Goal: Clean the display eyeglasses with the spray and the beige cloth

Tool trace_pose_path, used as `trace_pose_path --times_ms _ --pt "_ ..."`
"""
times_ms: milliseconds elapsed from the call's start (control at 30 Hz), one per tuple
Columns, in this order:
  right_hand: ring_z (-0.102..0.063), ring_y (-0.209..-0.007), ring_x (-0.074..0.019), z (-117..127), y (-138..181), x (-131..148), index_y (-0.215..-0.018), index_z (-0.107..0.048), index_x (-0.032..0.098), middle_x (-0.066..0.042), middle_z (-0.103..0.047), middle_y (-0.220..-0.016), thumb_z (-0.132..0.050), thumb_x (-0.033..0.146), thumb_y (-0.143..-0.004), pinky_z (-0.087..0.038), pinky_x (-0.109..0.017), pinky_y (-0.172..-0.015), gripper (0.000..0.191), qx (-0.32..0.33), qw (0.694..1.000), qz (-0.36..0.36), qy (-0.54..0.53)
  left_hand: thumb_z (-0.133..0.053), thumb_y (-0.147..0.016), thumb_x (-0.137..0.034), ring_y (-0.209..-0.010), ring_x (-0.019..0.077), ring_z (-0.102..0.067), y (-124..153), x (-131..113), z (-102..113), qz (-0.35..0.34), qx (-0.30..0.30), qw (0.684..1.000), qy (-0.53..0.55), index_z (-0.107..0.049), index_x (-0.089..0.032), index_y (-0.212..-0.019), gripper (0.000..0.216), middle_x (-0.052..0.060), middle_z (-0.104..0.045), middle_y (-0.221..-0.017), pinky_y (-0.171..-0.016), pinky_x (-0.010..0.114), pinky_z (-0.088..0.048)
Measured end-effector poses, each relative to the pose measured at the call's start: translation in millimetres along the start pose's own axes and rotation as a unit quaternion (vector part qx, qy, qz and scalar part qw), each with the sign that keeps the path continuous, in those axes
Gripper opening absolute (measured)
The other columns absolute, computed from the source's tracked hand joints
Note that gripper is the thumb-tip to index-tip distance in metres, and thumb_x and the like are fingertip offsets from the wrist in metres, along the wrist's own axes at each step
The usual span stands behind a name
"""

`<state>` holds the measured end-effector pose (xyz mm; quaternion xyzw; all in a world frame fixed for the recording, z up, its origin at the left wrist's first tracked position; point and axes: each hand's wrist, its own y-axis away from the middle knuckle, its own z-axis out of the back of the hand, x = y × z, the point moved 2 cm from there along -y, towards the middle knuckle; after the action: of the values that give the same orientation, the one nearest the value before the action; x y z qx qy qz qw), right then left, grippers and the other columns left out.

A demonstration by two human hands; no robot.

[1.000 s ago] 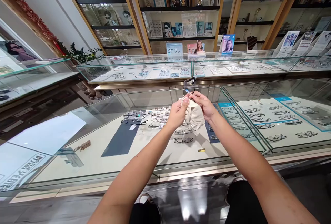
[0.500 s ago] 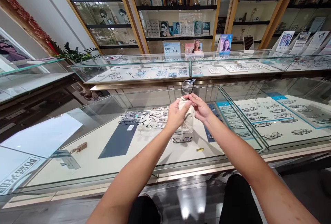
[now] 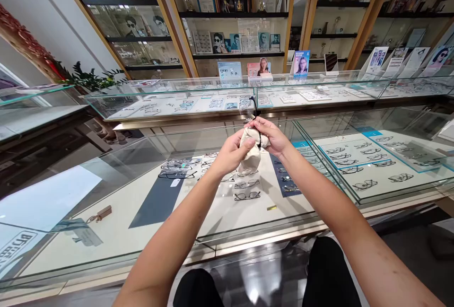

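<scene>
In the head view, both arms reach forward and inward over the glass-cased bench point(image 3: 234, 219), the left forearm point(image 3: 180, 222) slanting up and to the right from the lower edge, the right forearm point(image 3: 329, 198) slanting up and to the left from the lower right corner. They meet at the middle, where the two hands come together at the fingertips, raised above the display. The left hand point(image 3: 232, 152) is closed around a cream cloth point(image 3: 250, 160), its thumb laid across the front of the folds and pointing toward the other hand, the cloth's lower end hanging below. The right hand point(image 3: 271, 137) is turned inward, its fingers bent and pinching the dark-rimmed glasses point(image 3: 254, 107) near their lower part, close against the cloth. The glasses stand up above the joined fingertips, with one clear lens showing and a dark strip of the frame running down along the cloth beside the right hand; how the second lens lies inside the cloth cannot be told. Below the hands, rows of spectacles point(image 3: 247, 196) lie in the bench, with a small yellow piece point(image 3: 271, 207) near them to the right, and two black-clad knees point(image 3: 196, 288) show at the bottom.
</scene>
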<state>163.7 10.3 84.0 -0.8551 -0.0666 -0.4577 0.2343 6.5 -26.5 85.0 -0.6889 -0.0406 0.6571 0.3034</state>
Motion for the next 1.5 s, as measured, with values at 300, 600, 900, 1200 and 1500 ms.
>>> trace_pose_path --times_ms 300,600,900,1200,1500 --pt "-0.073 -0.094 -0.0153 -57.3 -32.6 63.1 -0.092 -0.071 0.025 0.000 -0.079 -0.102 -0.096 0.033 -0.085 -0.063 -0.030 -0.091 0.027 0.038 0.994 0.100 0.030 -0.088 -0.088 -0.069 -0.077 0.0176 -0.062 -45.1 -69.6 4.6 -0.151 -0.123 0.980 -0.038 -0.083 -0.018 -0.103 0.053 0.002 -0.072 -0.084 -0.075 0.028 -0.052" --pt "-0.069 -0.087 -0.0189 -48.8 -10.7 68.1 -0.087 -0.075 0.026 -0.003 -0.078 -0.097 -0.104 0.053 -0.071 -0.061 -0.033 -0.082 0.042 -0.010 0.993 0.090 0.073 -0.071 -0.094 -0.082 -0.083 0.0219 -0.063 -36.6 -69.9 -1.0 -0.092 -0.042 0.995 -0.027 -0.076 -0.017 -0.083 0.067 0.008 -0.073 -0.087 -0.083 0.033 -0.053" --pt "-0.064 -0.116 -0.0266 -35.7 0.4 86.7 -0.076 -0.074 0.025 -0.007 -0.074 -0.120 -0.097 0.049 -0.083 -0.055 -0.039 -0.098 0.034 0.060 0.974 0.058 0.212 -0.069 -0.098 -0.078 -0.078 0.0201 -0.063 -30.2 -67.8 34.5 -0.041 -0.050 0.998 -0.022 -0.078 -0.019 -0.093 0.060 0.007 -0.073 -0.087 -0.075 0.031 -0.054" --pt "-0.052 -0.075 -0.0156 -28.3 -10.9 67.7 -0.080 -0.075 0.023 0.001 -0.063 -0.079 -0.095 0.050 -0.085 -0.044 -0.031 -0.072 0.034 0.108 0.972 -0.016 0.207 -0.080 -0.095 -0.069 -0.074 0.0181 -0.062 -30.5 -72.9 33.0 -0.044 -0.023 0.999 0.017 -0.079 -0.019 -0.108 0.052 0.006 -0.072 -0.089 -0.068 0.028 -0.052" --pt "-0.064 -0.078 -0.0159 -36.7 -2.8 61.8 -0.092 -0.083 0.019 -0.002 -0.075 -0.085 -0.096 0.053 -0.083 -0.051 -0.030 -0.078 0.037 0.138 0.975 -0.069 0.157 -0.096 -0.084 -0.051 -0.077 0.0176 -0.069 -28.2 -68.4 27.2 -0.066 -0.062 0.996 0.007 -0.080 -0.017 -0.109 0.045 0.007 -0.080 -0.096 -0.069 0.026 -0.056"
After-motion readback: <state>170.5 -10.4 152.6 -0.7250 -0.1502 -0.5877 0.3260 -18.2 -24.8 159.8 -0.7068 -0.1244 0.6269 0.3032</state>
